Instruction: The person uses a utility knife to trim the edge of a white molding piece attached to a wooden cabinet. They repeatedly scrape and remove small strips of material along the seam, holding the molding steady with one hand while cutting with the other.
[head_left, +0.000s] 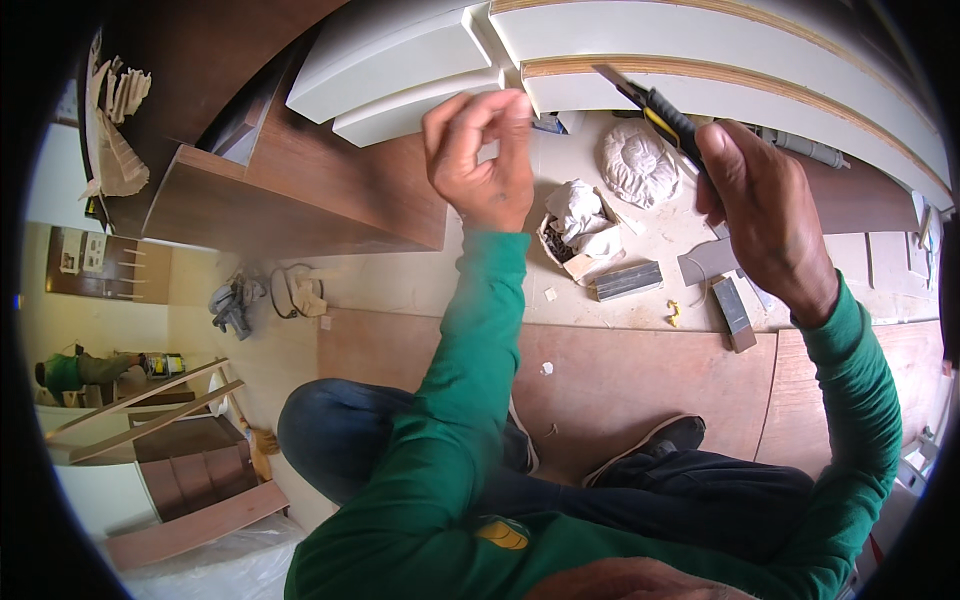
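Observation:
In my right hand point(765, 205) is a black and yellow utility knife point(662, 118), its blade out and pointing up and left toward the raw wooden edge of a white panel point(600, 88). My left hand point(482, 160) is raised in front of the white drawer fronts point(400, 75), thumb and fingertips pinched together. Anything between those fingertips is too small to tell. The left fingers are close to the lower drawer front's right end; I cannot tell if they touch it.
Beyond my knees lie an open box point(580, 235) with cloth and small dark pieces, a crumpled white bag point(638, 165), and two dark blocks point(628, 281). A brown wooden panel point(300, 195) stands at left. Farther left are leaning wooden strips point(150, 415) and another person point(75, 372) in green.

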